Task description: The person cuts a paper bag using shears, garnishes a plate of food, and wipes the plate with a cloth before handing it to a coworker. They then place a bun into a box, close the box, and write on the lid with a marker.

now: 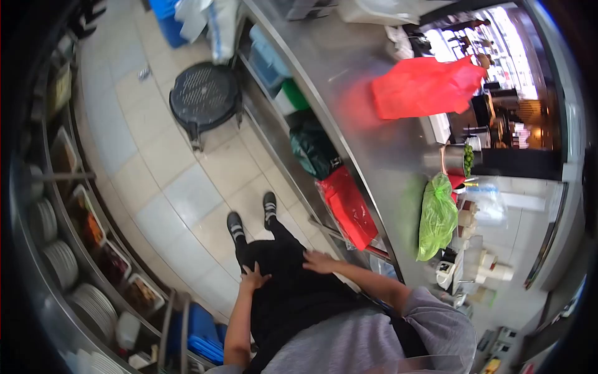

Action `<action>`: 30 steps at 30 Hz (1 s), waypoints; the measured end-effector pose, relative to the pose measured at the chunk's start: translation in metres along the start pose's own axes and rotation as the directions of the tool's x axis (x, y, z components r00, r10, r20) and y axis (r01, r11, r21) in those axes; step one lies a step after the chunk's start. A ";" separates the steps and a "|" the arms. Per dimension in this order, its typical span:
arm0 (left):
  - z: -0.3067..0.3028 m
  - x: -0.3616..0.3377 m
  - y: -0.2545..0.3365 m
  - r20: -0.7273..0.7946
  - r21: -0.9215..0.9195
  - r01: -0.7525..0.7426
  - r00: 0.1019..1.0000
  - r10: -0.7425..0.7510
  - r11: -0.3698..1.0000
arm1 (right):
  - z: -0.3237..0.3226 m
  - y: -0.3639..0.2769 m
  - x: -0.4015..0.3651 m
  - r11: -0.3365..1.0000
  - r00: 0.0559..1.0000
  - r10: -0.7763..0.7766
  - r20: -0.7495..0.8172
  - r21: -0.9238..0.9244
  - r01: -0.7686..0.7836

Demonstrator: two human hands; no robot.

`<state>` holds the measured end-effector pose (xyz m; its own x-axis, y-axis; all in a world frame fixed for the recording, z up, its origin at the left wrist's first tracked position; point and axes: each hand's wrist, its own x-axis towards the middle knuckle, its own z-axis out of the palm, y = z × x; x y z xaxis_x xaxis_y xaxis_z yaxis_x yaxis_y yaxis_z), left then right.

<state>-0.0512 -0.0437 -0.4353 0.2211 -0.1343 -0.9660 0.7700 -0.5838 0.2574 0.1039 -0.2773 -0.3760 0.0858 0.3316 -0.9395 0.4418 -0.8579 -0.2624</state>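
Observation:
My left hand [255, 277] lies against the black apron [283, 299] over my thighs, its fingers spread and holding nothing. On the other side of the apron is my right hand [319, 262], with fingers stretched out and nothing in them. To the right of it, on the shelf under the steel counter [367, 146], lies a red plastic packet [350, 206]. A dark green bag [313, 146] sits beside that packet. Up on the counter stand a red bag [430, 87] and a knotted light green plastic bag [437, 218].
A black plastic stool [206, 96] stands on the tiled floor ahead. Along the left runs a steel unit with stacked white plates [93, 308] and food trays [87, 218]. Blue bins [205, 333] stand at lower left. A serving opening [514, 75] is at right.

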 end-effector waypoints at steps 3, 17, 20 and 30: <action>0.008 0.009 0.005 0.018 -0.075 0.062 0.998 -0.060 0.995 | -0.032 0.029 0.035 0.994 0.845 -0.104 -0.525 -0.070 0.079; 0.042 0.079 0.050 -0.397 0.089 0.203 0.905 -0.153 0.975 | -0.235 0.078 0.078 0.641 0.723 0.529 -0.445 0.768 0.003; 0.048 0.088 0.060 -0.504 0.140 0.255 0.850 -0.153 0.957 | -0.247 0.055 0.069 0.632 0.777 0.511 -0.368 0.773 -0.049; 0.035 0.093 0.073 -0.545 0.167 0.257 0.829 -0.128 0.952 | -0.317 0.172 0.153 0.908 -0.001 0.368 -0.930 0.359 0.215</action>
<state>0.0047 -0.1269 -0.5077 0.4110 0.3995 -0.8194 0.6897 -0.7241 -0.0071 0.4757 -0.2502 -0.4949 0.9928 0.0496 0.1088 0.0993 -0.8487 -0.5195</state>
